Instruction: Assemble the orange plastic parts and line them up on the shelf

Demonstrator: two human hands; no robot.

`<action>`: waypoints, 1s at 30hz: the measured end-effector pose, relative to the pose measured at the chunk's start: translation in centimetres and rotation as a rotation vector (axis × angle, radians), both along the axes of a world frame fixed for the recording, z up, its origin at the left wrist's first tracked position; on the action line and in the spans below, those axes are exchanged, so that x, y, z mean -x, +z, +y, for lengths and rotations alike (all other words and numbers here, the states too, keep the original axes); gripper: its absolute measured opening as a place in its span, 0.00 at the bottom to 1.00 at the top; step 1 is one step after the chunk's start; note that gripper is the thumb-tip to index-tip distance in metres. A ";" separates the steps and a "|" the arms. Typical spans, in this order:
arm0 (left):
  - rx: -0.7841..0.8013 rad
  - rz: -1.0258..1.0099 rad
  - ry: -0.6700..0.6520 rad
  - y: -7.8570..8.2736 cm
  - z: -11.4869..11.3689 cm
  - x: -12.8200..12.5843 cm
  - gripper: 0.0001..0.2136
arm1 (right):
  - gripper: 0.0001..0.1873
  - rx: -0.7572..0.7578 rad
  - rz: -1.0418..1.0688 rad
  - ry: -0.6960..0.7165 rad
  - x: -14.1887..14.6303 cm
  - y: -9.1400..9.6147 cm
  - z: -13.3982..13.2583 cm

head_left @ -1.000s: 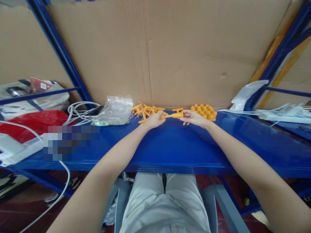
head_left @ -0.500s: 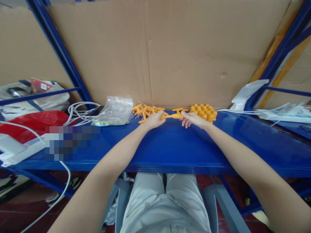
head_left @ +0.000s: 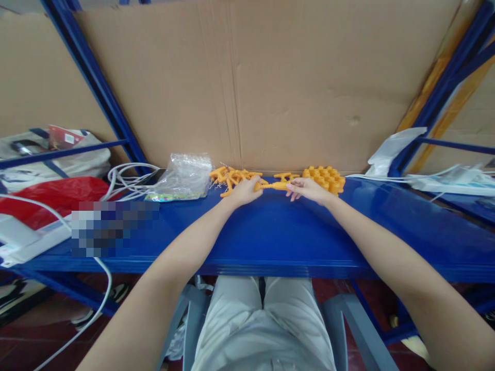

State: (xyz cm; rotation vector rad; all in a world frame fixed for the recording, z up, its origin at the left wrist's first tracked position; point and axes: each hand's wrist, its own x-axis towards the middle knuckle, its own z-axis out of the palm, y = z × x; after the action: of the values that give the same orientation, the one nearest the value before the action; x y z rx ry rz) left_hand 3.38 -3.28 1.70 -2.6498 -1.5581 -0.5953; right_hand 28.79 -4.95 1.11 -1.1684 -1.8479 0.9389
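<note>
At the back of the blue table, my left hand (head_left: pixel 246 192) is closed on one end of an orange plastic piece with a narrow neck (head_left: pixel 277 185). My right hand (head_left: pixel 309 190) pinches the thicker end of it from the other side, thumb and index together and the other fingers loosely curled. Whether this is one part or two joined parts I cannot tell. Behind and left of my left hand is a pile of branched orange parts (head_left: pixel 231 176) with thin metal bits among them. An orange T-shaped part (head_left: pixel 286 176) lies just behind the held piece. Beside my right hand stands an orange honeycomb-like block (head_left: pixel 325 178), partly covered by the hand.
Left of the pile lies a clear plastic bag (head_left: pixel 183 175), with white cables (head_left: pixel 129 175) and a red bag (head_left: pixel 58 198) beyond. A cardboard sheet (head_left: pixel 278 93) walls off the back. White plastic (head_left: pixel 394 152) and cables sit at right. Blue posts frame both sides.
My right hand has shifted slightly to the left along the orange piece, and its fingers have curled a little differently. My left hand stays where it was.
</note>
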 end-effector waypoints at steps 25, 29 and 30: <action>-0.012 0.015 -0.008 0.1 -0.4 -0.2 0.20 | 0.12 0.000 -0.021 -0.012 -0.2 0.6 -0.4; -0.018 0.049 -0.001 0.1 -0.5 -0.3 0.19 | 0.16 0.011 -0.025 -0.036 0.0 0.7 -0.5; -0.019 0.052 -0.005 0.1 -0.5 -0.3 0.19 | 0.17 0.013 -0.025 -0.048 0.1 0.7 -0.5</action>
State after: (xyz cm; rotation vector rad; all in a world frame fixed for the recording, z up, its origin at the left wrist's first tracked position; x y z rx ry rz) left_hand 3.66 -3.77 1.79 -2.6331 -1.5251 -0.5337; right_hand 28.69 -5.48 1.83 -1.2324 -1.8283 0.9144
